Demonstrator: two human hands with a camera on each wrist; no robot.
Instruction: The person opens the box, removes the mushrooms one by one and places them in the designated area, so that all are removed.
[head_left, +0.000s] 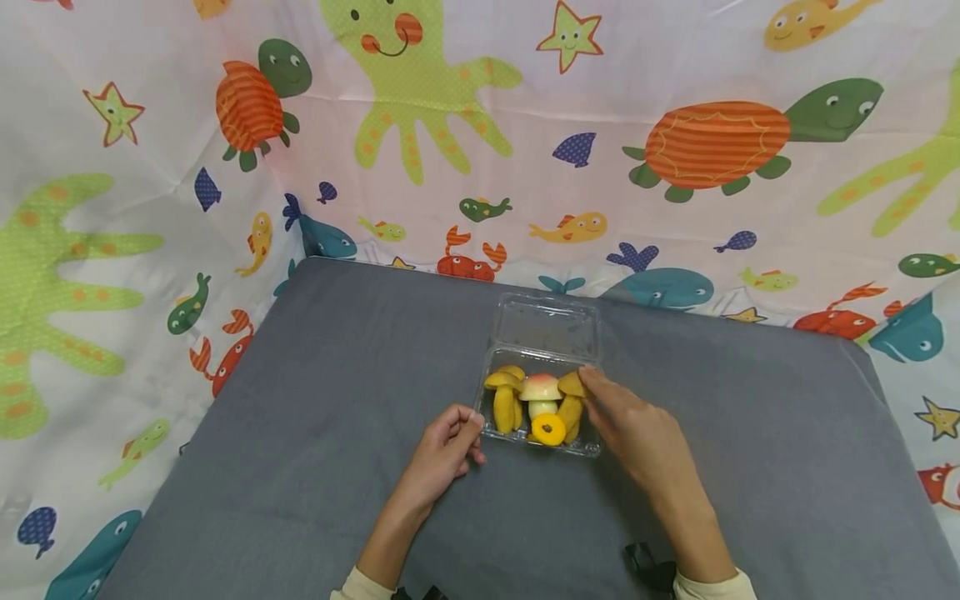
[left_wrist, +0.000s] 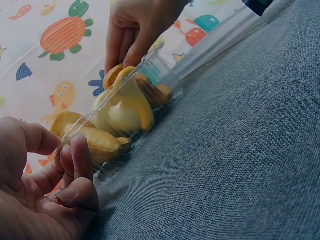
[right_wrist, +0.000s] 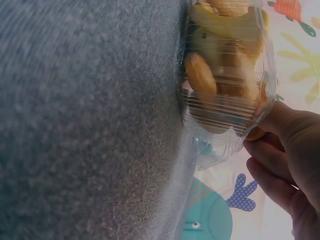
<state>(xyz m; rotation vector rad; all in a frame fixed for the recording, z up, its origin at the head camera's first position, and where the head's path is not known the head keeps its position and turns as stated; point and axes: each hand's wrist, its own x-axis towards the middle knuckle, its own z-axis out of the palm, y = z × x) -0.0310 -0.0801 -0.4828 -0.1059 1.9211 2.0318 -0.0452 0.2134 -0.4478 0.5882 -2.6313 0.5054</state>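
Observation:
A clear plastic clamshell box point(head_left: 498, 434) sits on the grey cloth, its lid point(head_left: 548, 327) folded back behind it. Inside, yellow-brown toy mushrooms point(head_left: 504, 408) lie at the left, and a mushroom with a pinkish cap point(head_left: 541, 387) is in the middle. A bright yellow round piece point(head_left: 549, 429) with a dark centre lies in front of that one. My left hand point(head_left: 448, 446) pinches the box's front left rim between thumb and fingers. At the right side, my right hand point(head_left: 637, 425) pinches the cap of a yellow-brown mushroom point(head_left: 571, 410) standing in the box.
Grey cloth point(head_left: 337, 375) covers the table around the box. Behind and to the left hangs a white curtain point(head_left: 480, 92) printed with sea animals, its lower edge close behind the lid. A black strap point(head_left: 648, 569) is by the right forearm.

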